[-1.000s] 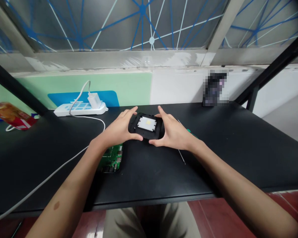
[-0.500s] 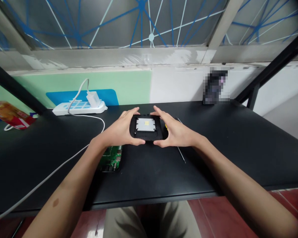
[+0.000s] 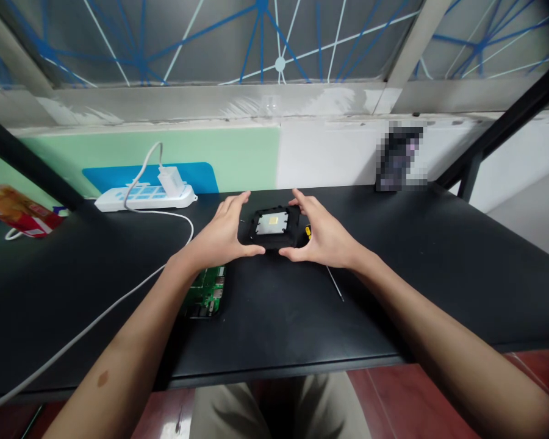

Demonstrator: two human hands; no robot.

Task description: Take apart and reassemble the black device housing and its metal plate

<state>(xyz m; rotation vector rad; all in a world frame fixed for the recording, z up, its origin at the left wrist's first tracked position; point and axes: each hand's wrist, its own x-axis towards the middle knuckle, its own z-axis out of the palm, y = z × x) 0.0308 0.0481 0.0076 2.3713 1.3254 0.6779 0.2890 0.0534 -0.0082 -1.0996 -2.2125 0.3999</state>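
A black plastic housing (image 3: 281, 241) with a silver metal plate (image 3: 268, 225) and a small yellowish square in its centre sits between my two hands on the black table. My left hand (image 3: 226, 231) is open, its thumb and fingers spread, with a gap between its palm and the housing. On the other side, my right hand (image 3: 324, 235) is also open, curved round the right end; whether its fingertips touch the housing I cannot tell. Partly under my right hand lies a thin tool with a yellow part (image 3: 308, 232) and a metal shaft (image 3: 335, 284). Near my left wrist is a green circuit board (image 3: 209, 291), partly covered by my forearm.
A white power strip (image 3: 144, 198) with a plugged-in adapter (image 3: 171, 181) lies at the back left. Its white cable (image 3: 119, 299) runs across the table, passing behind my left arm. A red and orange packet (image 3: 22, 210) is far left. A pixelated dark object (image 3: 399, 158) leans against the wall.
Both hands have loosened from the housing, and the left has drawn away from its left end. The housing now lies slightly tilted and farther back between them.
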